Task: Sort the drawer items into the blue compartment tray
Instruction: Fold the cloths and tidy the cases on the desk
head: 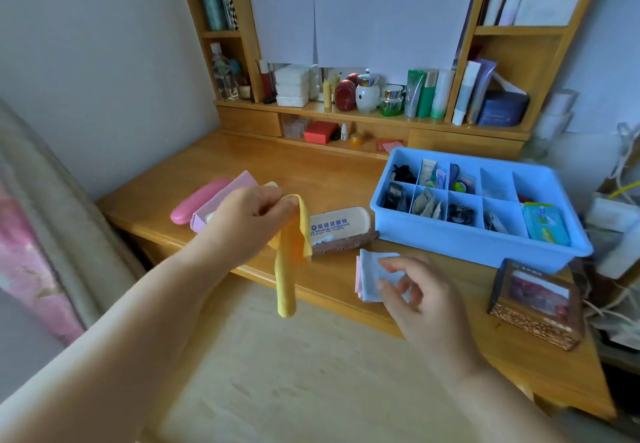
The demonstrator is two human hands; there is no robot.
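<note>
Blue tray (pixel 478 245) is mostly full, but the left hand (pixel 249 220) pinches a yellow cloth (pixel 289 269), the right hand (pixel 412 290) hangs loose, and cases (pixel 341 226) wait outside.

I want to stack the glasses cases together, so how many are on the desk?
3: a pink oval case at far left, a pink boxy case touching it, partly behind the left hand, and a cream printed case beside the blue tray. More may be hidden.
</note>
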